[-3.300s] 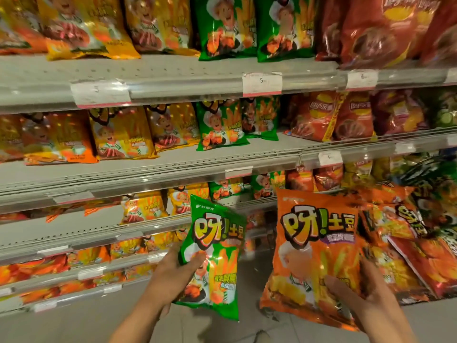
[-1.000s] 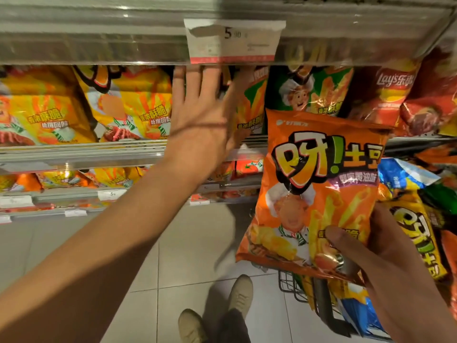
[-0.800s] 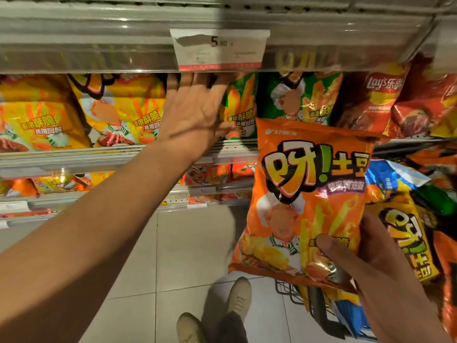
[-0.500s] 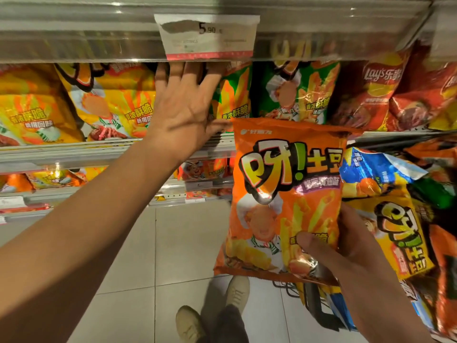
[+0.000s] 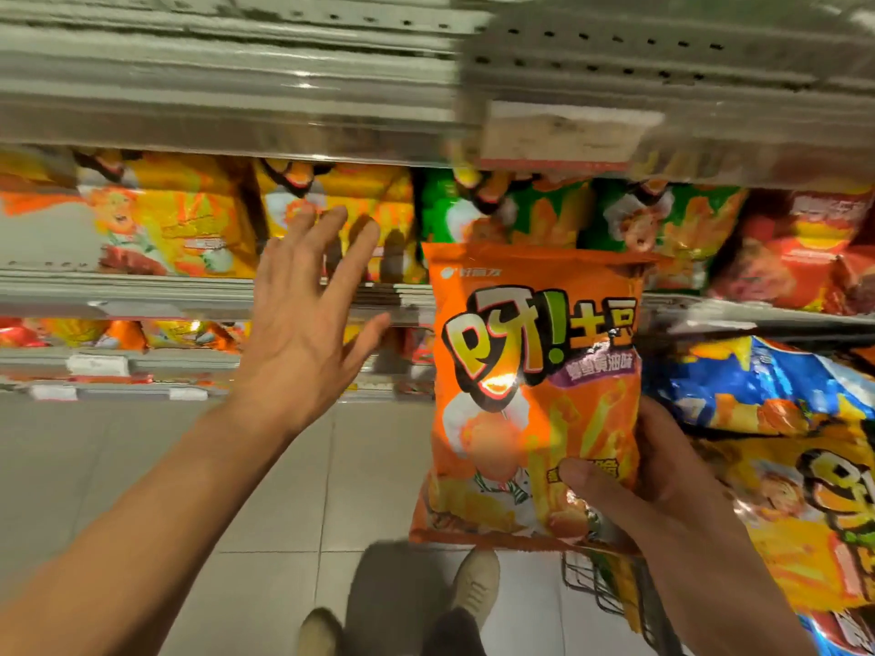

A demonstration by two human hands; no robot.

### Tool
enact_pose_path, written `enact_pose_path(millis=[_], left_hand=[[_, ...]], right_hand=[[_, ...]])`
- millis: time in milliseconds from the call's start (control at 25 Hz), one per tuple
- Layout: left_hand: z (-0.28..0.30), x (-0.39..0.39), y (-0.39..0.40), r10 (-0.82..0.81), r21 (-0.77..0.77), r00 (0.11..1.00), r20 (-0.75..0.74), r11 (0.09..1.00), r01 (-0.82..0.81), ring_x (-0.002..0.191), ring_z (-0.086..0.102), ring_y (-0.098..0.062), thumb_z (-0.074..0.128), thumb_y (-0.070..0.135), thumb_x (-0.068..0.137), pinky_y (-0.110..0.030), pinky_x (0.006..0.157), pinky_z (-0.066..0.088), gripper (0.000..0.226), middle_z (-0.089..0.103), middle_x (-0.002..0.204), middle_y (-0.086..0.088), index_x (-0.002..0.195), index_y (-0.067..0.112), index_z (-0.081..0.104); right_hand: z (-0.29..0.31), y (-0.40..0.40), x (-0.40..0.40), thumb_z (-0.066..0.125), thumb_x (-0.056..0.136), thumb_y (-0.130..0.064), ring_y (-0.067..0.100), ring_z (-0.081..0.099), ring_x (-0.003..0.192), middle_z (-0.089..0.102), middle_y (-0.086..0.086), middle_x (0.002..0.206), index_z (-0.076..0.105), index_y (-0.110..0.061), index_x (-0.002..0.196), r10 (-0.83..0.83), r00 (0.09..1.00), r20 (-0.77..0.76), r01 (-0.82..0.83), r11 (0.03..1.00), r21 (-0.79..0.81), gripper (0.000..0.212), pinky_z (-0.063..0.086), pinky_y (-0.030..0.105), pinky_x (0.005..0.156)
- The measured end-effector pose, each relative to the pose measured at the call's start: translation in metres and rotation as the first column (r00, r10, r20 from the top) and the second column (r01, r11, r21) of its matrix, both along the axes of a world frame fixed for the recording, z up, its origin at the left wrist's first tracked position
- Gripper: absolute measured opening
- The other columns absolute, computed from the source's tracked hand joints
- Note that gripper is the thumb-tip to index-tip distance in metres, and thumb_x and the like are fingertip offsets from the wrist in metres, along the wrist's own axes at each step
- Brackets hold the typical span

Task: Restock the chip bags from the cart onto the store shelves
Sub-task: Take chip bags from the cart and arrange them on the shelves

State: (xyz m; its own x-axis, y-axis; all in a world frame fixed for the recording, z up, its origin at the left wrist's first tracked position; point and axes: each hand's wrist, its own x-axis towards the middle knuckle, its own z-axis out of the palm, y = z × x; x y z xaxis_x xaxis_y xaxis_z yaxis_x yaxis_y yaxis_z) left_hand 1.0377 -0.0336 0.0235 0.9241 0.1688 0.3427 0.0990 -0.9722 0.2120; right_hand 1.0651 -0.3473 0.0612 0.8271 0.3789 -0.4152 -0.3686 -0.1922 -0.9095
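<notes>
Orange foil fills the right hand [image 5: 663, 485]: its fingers [image 5: 584, 485] are pinched on the lower corner of an upright orange chip bag [image 5: 535, 385], thumb across the front, the rest hidden behind. The left hand [image 5: 303, 333] carries nothing, its fingers [image 5: 331, 239] spread and reaching toward the yellow bags [image 5: 341, 215] on the middle shelf [image 5: 142, 288], close to them; contact cannot be judged. Beside those stand green bags [image 5: 535, 215], then red ones [image 5: 805, 248] at far right. The cart [image 5: 601, 580] at lower right holds a heap of blue and yellow bags [image 5: 776, 419], so restocking appears far from finished, with the held bag not yet placed. Open room is narrow: the upper shelf lip [image 5: 284, 120] overhangs the row, the facings look packed, and the bag would probably have to enter low and tilted under that edge.
</notes>
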Motion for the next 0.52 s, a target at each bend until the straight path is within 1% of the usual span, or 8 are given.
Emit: enact_pose_path(millis=[80, 120, 200, 240, 280, 360, 440, 520], left_hand=[[-0.002, -0.021, 0.029, 0.044, -0.011, 0.999, -0.032, 0.999, -0.044, 0.147, 0.025, -0.048, 0.067, 0.031, 0.094, -0.067, 0.110, 0.031, 0.070, 0.035, 0.153, -0.028, 0.153, 0.006, 0.038], [-0.004, -0.033, 0.046, 0.062, -0.012, 0.997, -0.045, 0.998, -0.063, 0.147, 0.025, -0.048, 0.067, 0.031, 0.094, -0.067, 0.111, 0.030, 0.070, 0.036, 0.153, -0.027, 0.153, 0.007, 0.038], [-0.009, -0.059, 0.084, 0.098, -0.011, 0.994, -0.051, 0.995, -0.099, 0.146, 0.026, -0.048, 0.068, 0.030, 0.093, -0.067, 0.111, 0.029, 0.069, 0.038, 0.151, -0.027, 0.152, 0.008, 0.039], [-0.011, -0.073, 0.105, 0.110, -0.014, 0.993, -0.052, 0.994, -0.111, 0.146, 0.027, -0.049, 0.068, 0.029, 0.092, -0.067, 0.110, 0.030, 0.069, 0.039, 0.151, -0.028, 0.152, 0.008, 0.041], [-0.012, -0.092, 0.129, 0.117, -0.023, 0.991, -0.061, 0.993, -0.119, 0.145, 0.028, -0.049, 0.069, 0.029, 0.092, -0.068, 0.110, 0.030, 0.069, 0.039, 0.151, -0.028, 0.151, 0.007, 0.041], [-0.012, -0.125, 0.176, 0.126, -0.053, 0.987, -0.101, 0.990, -0.132, 0.147, 0.025, -0.047, 0.068, 0.032, 0.091, -0.067, 0.112, 0.027, 0.071, 0.036, 0.154, -0.025, 0.153, 0.010, 0.039], [-0.012, -0.162, 0.228, 0.155, -0.056, 0.974, -0.163, 0.985, -0.166, 0.151, 0.017, -0.042, 0.063, 0.037, 0.092, -0.064, 0.117, 0.021, 0.075, 0.028, 0.160, -0.019, 0.157, 0.014, 0.032], [-0.009, -0.197, 0.279, 0.180, -0.061, 0.953, -0.244, 0.978, -0.200, 0.155, 0.006, -0.034, 0.057, 0.044, 0.094, -0.057, 0.121, 0.015, 0.079, 0.018, 0.166, -0.013, 0.160, 0.019, 0.022]], right_hand=[[-0.001, 0.030, -0.010, 0.085, 0.058, -0.034, 0.017, 0.074, 0.104, 0.076, -0.003, 0.116, 0.063, -0.040, 0.123, 0.026, 1.000, 0.017, -0.026, 1.000, -0.012, 0.069, 0.062, 0.028, 0.073], [-0.001, 0.048, -0.016, 0.088, 0.056, -0.039, 0.015, 0.074, 0.104, 0.076, -0.004, 0.116, 0.063, -0.041, 0.123, 0.039, 0.999, 0.022, -0.038, 0.999, -0.022, 0.072, 0.062, 0.029, 0.074], [-0.001, 0.089, -0.033, 0.093, 0.046, -0.060, 0.012, 0.073, 0.103, 0.075, -0.009, 0.116, 0.062, -0.046, 0.123, 0.080, 0.996, 0.050, -0.076, 0.995, -0.066, 0.085, 0.058, 0.033, 0.079], [-0.001, 0.111, -0.043, 0.091, 0.040, -0.070, 0.011, 0.073, 0.103, 0.075, -0.010, 0.117, 0.060, -0.047, 0.124, 0.092, 0.994, 0.064, -0.085, 0.992, -0.096, 0.092, 0.056, 0.036, 0.081], [-0.003, 0.139, -0.056, 0.090, 0.038, -0.073, 0.011, 0.073, 0.103, 0.074, -0.011, 0.118, 0.059, -0.048, 0.125, 0.099, 0.992, 0.076, -0.090, 0.989, -0.114, 0.095, 0.056, 0.038, 0.083], [-0.004, 0.193, -0.083, 0.087, 0.041, -0.076, 0.011, 0.074, 0.102, 0.075, -0.012, 0.118, 0.059, -0.047, 0.127, 0.106, 0.988, 0.115, -0.089, 0.986, -0.140, 0.095, 0.057, 0.042, 0.083], [-0.009, 0.248, -0.110, 0.082, 0.046, -0.080, 0.011, 0.074, 0.101, 0.075, -0.013, 0.117, 0.057, -0.048, 0.127, 0.120, 0.975, 0.184, -0.090, 0.982, -0.165, 0.090, 0.060, 0.046, 0.079], [-0.011, 0.306, -0.136, 0.082, 0.053, -0.077, 0.010, 0.072, 0.105, 0.074, -0.013, 0.119, 0.058, -0.048, 0.126, 0.116, 0.973, 0.198, -0.095, 0.989, -0.114, 0.082, 0.059, 0.047, 0.081]])
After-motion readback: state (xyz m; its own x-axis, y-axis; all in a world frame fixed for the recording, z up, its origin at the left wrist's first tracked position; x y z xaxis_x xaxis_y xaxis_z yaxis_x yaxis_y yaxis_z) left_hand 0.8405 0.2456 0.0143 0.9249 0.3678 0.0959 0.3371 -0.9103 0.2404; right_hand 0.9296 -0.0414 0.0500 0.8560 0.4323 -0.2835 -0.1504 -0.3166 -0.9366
